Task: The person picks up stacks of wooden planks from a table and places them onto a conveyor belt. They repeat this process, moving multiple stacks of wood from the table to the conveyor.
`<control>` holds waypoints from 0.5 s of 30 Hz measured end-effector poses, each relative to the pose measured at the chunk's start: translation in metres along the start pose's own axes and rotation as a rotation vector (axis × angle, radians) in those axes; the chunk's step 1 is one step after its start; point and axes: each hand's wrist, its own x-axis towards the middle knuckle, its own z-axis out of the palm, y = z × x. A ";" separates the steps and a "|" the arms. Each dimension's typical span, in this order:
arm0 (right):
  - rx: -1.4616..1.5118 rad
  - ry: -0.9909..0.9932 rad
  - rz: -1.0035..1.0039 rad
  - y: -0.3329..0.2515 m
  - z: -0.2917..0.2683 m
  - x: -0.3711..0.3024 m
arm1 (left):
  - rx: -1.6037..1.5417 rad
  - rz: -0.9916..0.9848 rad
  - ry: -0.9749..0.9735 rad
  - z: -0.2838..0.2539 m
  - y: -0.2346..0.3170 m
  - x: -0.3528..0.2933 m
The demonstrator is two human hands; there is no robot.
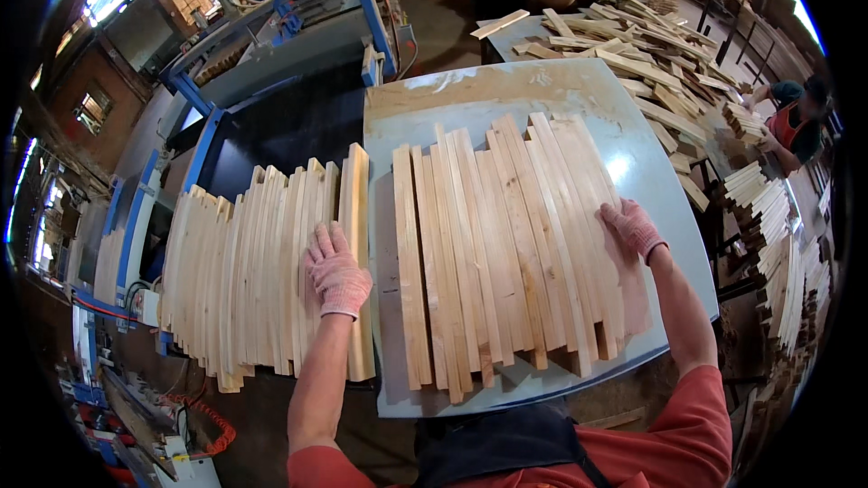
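My left hand (338,273), in a pinkish knit glove, lies with fingers stretched over the right part of a row of pale wooden strips (240,267). To its right, a thicker yellowish strip (358,253) stands along that row's edge. My right hand (631,226), gloved alike, rests its extended fingers on the right edge of a second row of wooden strips (497,253). These lie side by side on a pale blue-grey tabletop (674,244), their near ends uneven. The underside of each hand is hidden.
A blue-framed machine (271,14) with a dark bed (280,140) stands at the left, under the first row's far end. Beyond the tabletop lies a loose heap of wood strips (633,50). A co-worker (794,122) handles strips at the far right, near more stacks (764,217).
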 end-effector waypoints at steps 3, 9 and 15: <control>0.072 0.180 -0.029 0.014 0.006 0.006 | -0.056 0.008 -0.056 0.015 -0.018 0.023; 0.115 0.506 -0.218 -0.126 0.004 -0.079 | -0.422 0.231 0.139 0.020 -0.090 0.018; 0.353 0.290 -0.433 -0.275 0.091 -0.191 | -0.570 0.145 0.288 0.035 -0.338 0.023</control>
